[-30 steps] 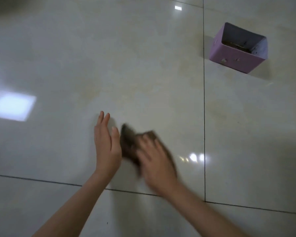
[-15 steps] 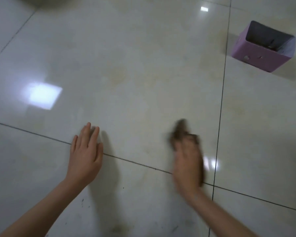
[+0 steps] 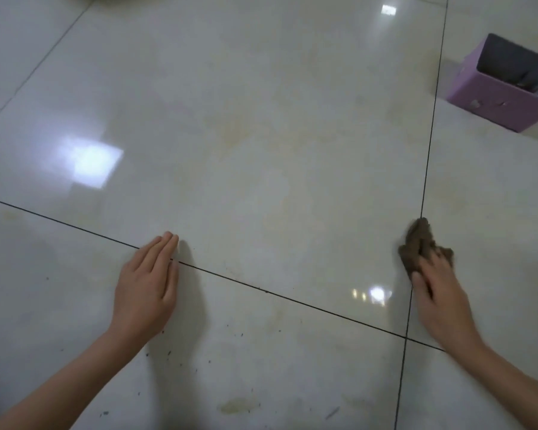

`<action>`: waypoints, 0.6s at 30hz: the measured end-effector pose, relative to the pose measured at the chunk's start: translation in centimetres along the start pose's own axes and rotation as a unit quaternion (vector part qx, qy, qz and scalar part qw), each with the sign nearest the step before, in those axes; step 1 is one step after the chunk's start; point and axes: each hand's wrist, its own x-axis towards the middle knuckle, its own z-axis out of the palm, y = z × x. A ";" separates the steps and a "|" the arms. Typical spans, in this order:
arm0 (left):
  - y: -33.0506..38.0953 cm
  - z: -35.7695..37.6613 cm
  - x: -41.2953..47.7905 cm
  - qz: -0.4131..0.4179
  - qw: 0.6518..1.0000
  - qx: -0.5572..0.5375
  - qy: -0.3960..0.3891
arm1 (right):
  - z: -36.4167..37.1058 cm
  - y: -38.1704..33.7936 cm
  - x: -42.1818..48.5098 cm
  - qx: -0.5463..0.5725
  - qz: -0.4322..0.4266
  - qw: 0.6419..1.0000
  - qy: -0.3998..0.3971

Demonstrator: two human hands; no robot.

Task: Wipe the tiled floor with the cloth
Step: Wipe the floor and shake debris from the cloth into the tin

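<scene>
I see the left hand (image 3: 146, 290) flat on the tiled floor (image 3: 261, 150), left of centre, with its fingers (image 3: 165, 246) reaching across a grout line (image 3: 261, 290). Well apart to the right, the right hand (image 3: 441, 299) holds the cloth (image 3: 416, 246) on the floor, over another grout line. The box (image 3: 503, 103) stands far behind, at the right edge. Specks (image 3: 168, 353) lie on the tile nearest me.

— Where is our left hand (image 3: 146, 287)?
— Flat, palm down, fingers straight and together, arm stretched forward.
— And our right hand (image 3: 438, 293)?
— Well apart to the right, holding the cloth (image 3: 416, 243) under its fingers, arm reaching forward.
</scene>
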 end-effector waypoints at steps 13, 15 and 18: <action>-6.0 -3.6 1.5 -0.022 0.993 -0.094 0.066 | 14.9 -30.4 -0.1 0.218 -0.190 0.944 -0.157; -8.4 -4.1 1.1 -0.046 0.996 -0.056 0.058 | 11.9 -27.4 1.7 0.236 -0.181 0.945 -0.134; -12.0 -4.5 0.3 -0.066 0.997 0.000 0.027 | 8.6 -20.3 1.2 0.130 -0.114 0.982 -0.080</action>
